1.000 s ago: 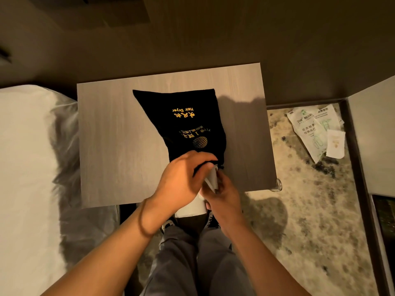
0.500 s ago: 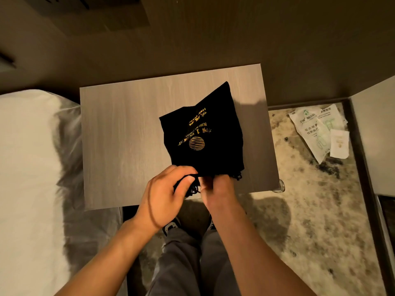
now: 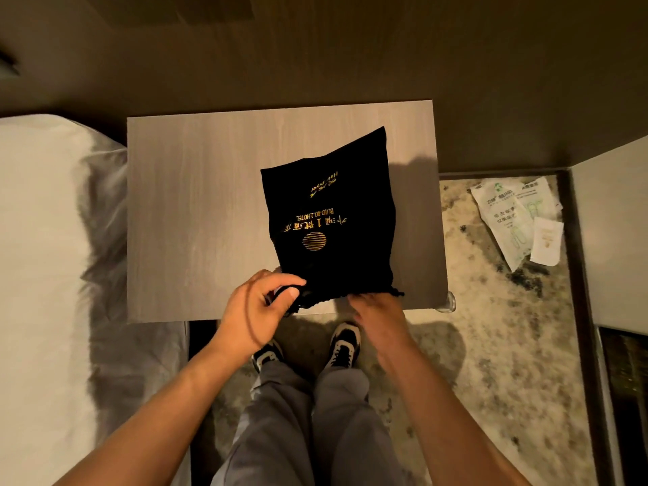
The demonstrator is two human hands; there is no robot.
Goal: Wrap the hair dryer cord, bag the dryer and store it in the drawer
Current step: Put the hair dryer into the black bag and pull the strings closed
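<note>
Left hand (image 3: 261,312) is pinched shut, thumb and forefinger nipping the gathered mouth of the black bag (image 3: 331,219) at its near left corner, what looks like the drawstring caught in that pinch. Right hand (image 3: 380,315) sits just beside it at the bag's near right edge, fingers curled down onto the hem; whether it is truly gripping cloth or only pressing on it, I cannot tell from here. The bag lies on the bedside table (image 3: 196,219), mouth toward the person and bottom corner pointing away, gold print on top that reads "Hair Dryer" upside down from this side. It has some bulk to it, so I'd judge the dryer is inside, though no dryer and no cord show anywhere in sight. If so, wrapping and bagging look done, and the mouth looks like it is being cinched closed. What's left, by my reckoning: finish the drawstring, lift the bag, and get it into a drawer. No open drawer is visible; the table's front is hidden below its near edge, right above the person's shoes (image 3: 342,345). Off to the left is the bed (image 3: 42,261), and on the patterned floor to the right lie some paper packets (image 3: 515,219), well apart from the work.
</note>
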